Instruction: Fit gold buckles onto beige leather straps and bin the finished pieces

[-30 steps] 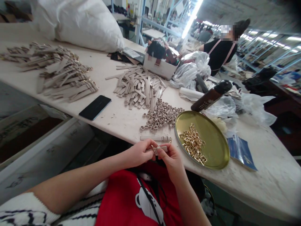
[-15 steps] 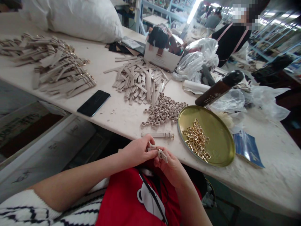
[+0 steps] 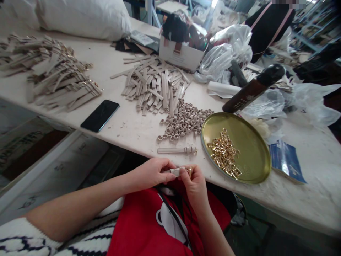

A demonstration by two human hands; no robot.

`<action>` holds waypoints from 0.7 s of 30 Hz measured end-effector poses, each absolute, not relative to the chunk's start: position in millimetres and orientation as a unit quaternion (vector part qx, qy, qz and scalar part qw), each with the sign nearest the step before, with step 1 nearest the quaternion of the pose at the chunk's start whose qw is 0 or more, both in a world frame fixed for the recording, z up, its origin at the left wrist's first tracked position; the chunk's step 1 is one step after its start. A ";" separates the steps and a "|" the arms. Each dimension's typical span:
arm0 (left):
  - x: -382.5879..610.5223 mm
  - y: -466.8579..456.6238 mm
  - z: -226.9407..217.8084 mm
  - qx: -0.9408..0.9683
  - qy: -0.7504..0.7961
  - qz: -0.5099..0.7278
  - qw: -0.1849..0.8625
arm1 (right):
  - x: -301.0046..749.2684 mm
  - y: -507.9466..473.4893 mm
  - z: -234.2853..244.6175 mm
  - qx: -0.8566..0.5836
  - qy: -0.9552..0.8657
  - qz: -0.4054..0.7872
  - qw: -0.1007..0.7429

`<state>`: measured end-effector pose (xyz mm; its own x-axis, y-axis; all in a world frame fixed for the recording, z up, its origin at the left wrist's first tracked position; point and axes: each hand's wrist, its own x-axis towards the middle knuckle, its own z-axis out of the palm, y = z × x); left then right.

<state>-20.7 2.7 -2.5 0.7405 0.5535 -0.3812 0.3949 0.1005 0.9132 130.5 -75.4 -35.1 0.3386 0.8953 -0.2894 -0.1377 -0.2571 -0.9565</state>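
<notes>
Between both hands, over my lap at the table edge, is a beige strap (image 3: pixel 176 172) with a gold buckle (image 3: pixel 189 172) at its right end. My left hand (image 3: pixel 157 173) pinches the strap's left part, while my right hand (image 3: pixel 195 182) grips it near the buckle, thumb on top. Just beyond my hands lies a strap with a gold buckle (image 3: pixel 176 150), flat on the table. Behind it spread many small beige loops (image 3: pixel 183 121) and a heap of plain strap pieces (image 3: pixel 153 87). Gold buckles (image 3: pixel 225 153) fill part of a round gold-coloured tray (image 3: pixel 254 156) on the right.
A phone (image 3: pixel 100 115) lies left, near a pile of buckled straps (image 3: pixel 58 74). Farther back are a white sack (image 3: pixel 85 19), a full cardboard box (image 3: pixel 181 55) and plastic bags (image 3: pixel 226 53). A dark bottle (image 3: pixel 253 89) leans behind the tray; a blue packet (image 3: pixel 287 161) lies right. Another person (image 3: pixel 271 26) is beyond.
The strap has turned from slanting, with its end toward me, to lying level between my hands. My right hand has shifted slightly right, its thumb now on top. The view has tilted down a little.
</notes>
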 end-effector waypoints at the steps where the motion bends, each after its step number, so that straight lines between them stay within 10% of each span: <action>1: -20.7 1.9 -1.7 0.665 0.350 0.062 0.657 | 129.8 -76.2 -34.4 -0.636 -0.317 0.467 0.526; 21: -26.1 -24.0 -12.4 0.506 0.363 0.034 0.782 | 129.2 -114.1 -33.6 -0.667 -0.556 0.371 0.329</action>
<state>-26.1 -24.0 -12.4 0.7336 0.4201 -0.5342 0.3152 0.4861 0.8151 129.2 -114.1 -33.6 0.1048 0.9860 -0.1295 0.4980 -0.1648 -0.8514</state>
